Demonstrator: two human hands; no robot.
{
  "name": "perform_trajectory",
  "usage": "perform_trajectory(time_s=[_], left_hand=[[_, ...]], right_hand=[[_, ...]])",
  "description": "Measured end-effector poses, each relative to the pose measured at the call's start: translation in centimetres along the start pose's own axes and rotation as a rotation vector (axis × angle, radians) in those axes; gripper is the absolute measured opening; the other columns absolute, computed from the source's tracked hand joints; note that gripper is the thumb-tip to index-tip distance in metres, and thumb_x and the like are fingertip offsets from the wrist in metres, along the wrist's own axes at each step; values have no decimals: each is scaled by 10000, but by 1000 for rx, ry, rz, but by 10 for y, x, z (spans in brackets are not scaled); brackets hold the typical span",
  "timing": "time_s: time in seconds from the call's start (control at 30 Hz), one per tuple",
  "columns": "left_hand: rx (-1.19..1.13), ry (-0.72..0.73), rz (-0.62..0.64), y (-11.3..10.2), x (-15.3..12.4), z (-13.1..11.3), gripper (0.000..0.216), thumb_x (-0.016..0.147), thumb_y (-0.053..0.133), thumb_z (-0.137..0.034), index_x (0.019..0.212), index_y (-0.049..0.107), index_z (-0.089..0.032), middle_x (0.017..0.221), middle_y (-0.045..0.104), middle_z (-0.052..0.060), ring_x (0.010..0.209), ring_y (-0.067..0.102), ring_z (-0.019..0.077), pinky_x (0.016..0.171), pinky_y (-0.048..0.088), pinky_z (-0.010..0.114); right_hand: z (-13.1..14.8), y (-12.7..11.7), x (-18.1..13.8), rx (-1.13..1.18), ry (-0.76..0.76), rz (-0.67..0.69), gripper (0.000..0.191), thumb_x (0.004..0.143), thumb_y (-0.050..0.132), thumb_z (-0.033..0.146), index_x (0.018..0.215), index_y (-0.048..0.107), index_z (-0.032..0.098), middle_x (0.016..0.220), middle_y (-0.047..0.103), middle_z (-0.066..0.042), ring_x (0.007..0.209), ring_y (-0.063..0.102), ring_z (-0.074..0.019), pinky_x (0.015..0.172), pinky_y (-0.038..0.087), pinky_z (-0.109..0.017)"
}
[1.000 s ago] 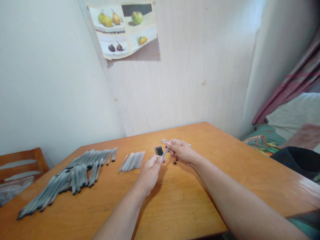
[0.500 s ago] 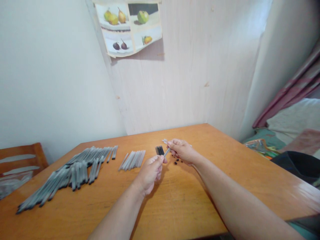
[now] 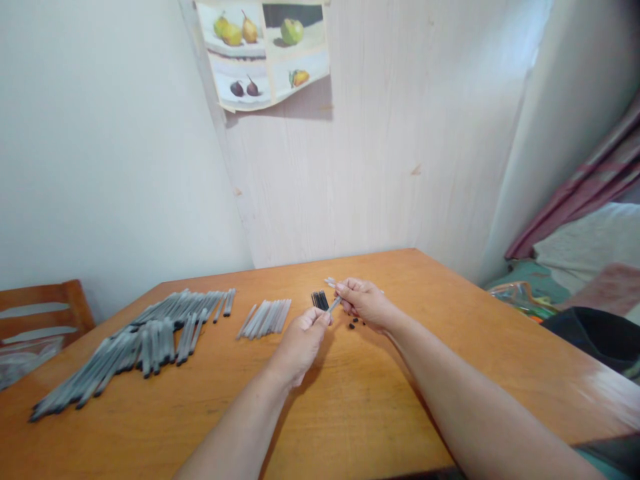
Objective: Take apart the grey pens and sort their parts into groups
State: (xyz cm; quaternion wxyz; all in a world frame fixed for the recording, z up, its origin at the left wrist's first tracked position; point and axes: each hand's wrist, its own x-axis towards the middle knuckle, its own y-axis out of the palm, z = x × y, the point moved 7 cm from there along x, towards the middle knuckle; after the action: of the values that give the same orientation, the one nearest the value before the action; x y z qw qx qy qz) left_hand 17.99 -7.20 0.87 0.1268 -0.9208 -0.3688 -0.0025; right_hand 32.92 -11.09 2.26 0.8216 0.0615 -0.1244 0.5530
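Note:
A slim pale pen (image 3: pixel 334 305) is held between my two hands above the middle of the table. My left hand (image 3: pixel 303 338) pinches its near end, and my right hand (image 3: pixel 364 301) pinches the far end; both hands are closed. Just behind my left fingers lie black pen refills (image 3: pixel 319 300) in a row. Small black plugs (image 3: pixel 352 326) are scattered under my right hand, partly hidden by it. Some whitish small parts (image 3: pixel 329 281) show beyond my right fingertips. Clear pen barrels (image 3: pixel 265 319) lie side by side left of my left hand.
A large heap of pens with dark ends (image 3: pixel 150 340) covers the left side of the wooden table (image 3: pixel 390 427). A wooden chair (image 3: pixel 45 310) stands at the left. Right of the table are a black container (image 3: pixel 595 337) and a plastic bag (image 3: pixel 517 297). A fruit poster (image 3: pixel 265 53) hangs on the wall.
The view has shifted very slightly. Both hands keep their pinch on the pen in nearly the same place; the things on the table have not moved.

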Motion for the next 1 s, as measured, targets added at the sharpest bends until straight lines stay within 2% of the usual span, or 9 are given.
perform_trajectory(time_s=[0.07,0.17,0.27,0.33,0.47,0.53,0.63,0.73,1.0], left_hand=[[168,117,-55,-3,1,-8,306,899,493,-469,839,575,-180,695,534,-20,646,472,126,613,354,239],[394,227,-95,-3,-1,-16,283,924,458,-431,846,592,-194,757,602,6,730,537,163,670,363,265],[577,251,-137,-4,-3,-18,261,939,437,-404,879,604,-213,738,618,14,703,554,173,651,337,276],[591,246,-140,-4,-3,-18,273,943,425,-410,877,602,-214,722,610,11,690,549,172,642,329,276],[338,200,-77,-3,-1,-15,328,934,434,-463,850,594,-188,737,577,2,713,516,158,642,349,261],[179,127,-47,-3,0,-11,340,916,467,-488,848,588,-178,682,520,-18,647,465,132,596,333,242],[-76,-42,45,2,-2,-1,345,891,509,-522,870,555,-181,566,366,-74,481,292,81,479,220,215],[-309,-165,138,8,-6,4,333,882,540,-524,882,508,-193,533,284,-105,419,174,53,436,132,206],[-586,-292,305,14,-9,6,275,904,552,-457,884,516,-185,481,245,-123,368,133,37,407,105,192]], right_hand=[[-1,1,0,7,14,-6,394,826,593,587,752,553,202,513,499,59,417,326,-75,414,222,-213],[-2,2,-1,34,34,-17,394,826,591,582,725,536,205,508,492,62,405,316,-72,406,216,-217],[-3,2,-1,46,41,-38,382,825,591,570,720,533,207,508,486,64,400,316,-71,401,213,-219],[-2,1,-1,30,22,-55,381,832,587,564,712,530,207,510,488,60,407,327,-73,408,224,-217],[3,0,-1,-32,-41,-71,393,861,561,557,689,528,204,519,496,46,436,344,-79,434,251,-214],[5,0,-2,-50,-54,-70,394,866,557,554,686,534,204,521,496,41,445,343,-82,441,250,-215],[9,1,-3,-37,-70,-54,391,865,563,551,685,538,205,527,495,40,457,343,-84,449,247,-217],[11,1,-3,-17,-86,-16,388,870,562,551,703,544,201,535,491,41,464,342,-81,456,249,-215],[14,2,-4,8,-95,51,403,852,581,579,748,542,192,539,506,52,444,335,-68,440,236,-210]])
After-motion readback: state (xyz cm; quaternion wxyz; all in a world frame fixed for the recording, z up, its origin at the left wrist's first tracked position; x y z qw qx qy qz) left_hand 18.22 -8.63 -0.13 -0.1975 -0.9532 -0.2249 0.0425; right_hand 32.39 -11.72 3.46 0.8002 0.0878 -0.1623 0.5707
